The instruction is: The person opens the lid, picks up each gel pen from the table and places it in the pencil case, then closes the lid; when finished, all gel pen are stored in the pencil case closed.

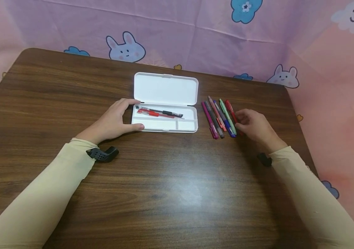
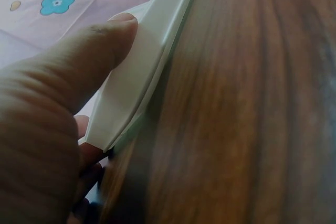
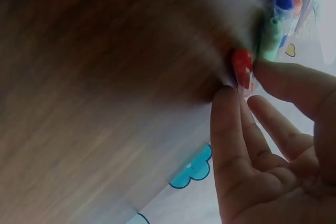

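A white pencil case (image 1: pixel 165 89) lies with its lid up on the table. My left hand (image 1: pixel 114 121) holds its left end, thumb at the front wall and fingers at the back; the left wrist view shows the thumb pressed on the case's side (image 2: pixel 139 72). Inside the long compartment rest a black pen (image 1: pixel 167 112) and a red pen. To the right of the case, my right hand (image 1: pixel 254 126) pinches another red pen (image 3: pixel 242 64) between thumb and fingers. That pen is at the right end of a row, beside a green pen (image 1: pixel 227 111); the hand partly hides it.
Left of the green pen lie a blue pen (image 1: pixel 225 121), a pink pen (image 1: pixel 215 112), a dark grey pen (image 1: pixel 214 119) and a magenta pen (image 1: pixel 209 119). The brown wooden table (image 1: pixel 152 180) meets a patterned cloth (image 1: pixel 177 31) at the back and right.
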A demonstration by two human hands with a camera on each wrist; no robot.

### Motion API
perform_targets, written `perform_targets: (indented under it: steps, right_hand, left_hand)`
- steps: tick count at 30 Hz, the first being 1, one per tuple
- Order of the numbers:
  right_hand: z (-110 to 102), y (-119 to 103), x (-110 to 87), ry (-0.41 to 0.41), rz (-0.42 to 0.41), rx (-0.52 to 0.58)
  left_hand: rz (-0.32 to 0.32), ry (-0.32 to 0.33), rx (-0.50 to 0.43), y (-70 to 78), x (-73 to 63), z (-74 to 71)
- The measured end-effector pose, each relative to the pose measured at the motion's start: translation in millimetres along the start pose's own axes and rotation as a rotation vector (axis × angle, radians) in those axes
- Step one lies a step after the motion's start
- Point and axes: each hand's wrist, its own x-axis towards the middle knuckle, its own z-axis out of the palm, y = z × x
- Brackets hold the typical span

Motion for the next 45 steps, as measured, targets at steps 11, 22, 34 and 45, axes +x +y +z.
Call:
perform_targets:
  steps: [11, 22, 34, 45]
  right_hand:
    - [2, -1, 0.5, 0.006, 0.076, -0.034]
    - [5, 1, 2.3, 0.066, 0.024, -0.07]
    - [-4, 2, 4.1, 0.197, -0.037, -0.092]
    - [-3, -38, 9.3, 0.331, -0.227, -0.014]
  left_hand:
    - [0.01, 0.004, -0.002, 1.2, 0.2, 0.6]
    - [0.008, 0.01, 0.002, -0.1, 1.3, 0.8]
    - [-0.006, 0.004, 0.001, 0.2, 2.6, 0.5]
    - [-0.004, 0.009, 0.007, 0.2, 1.2, 0.5]
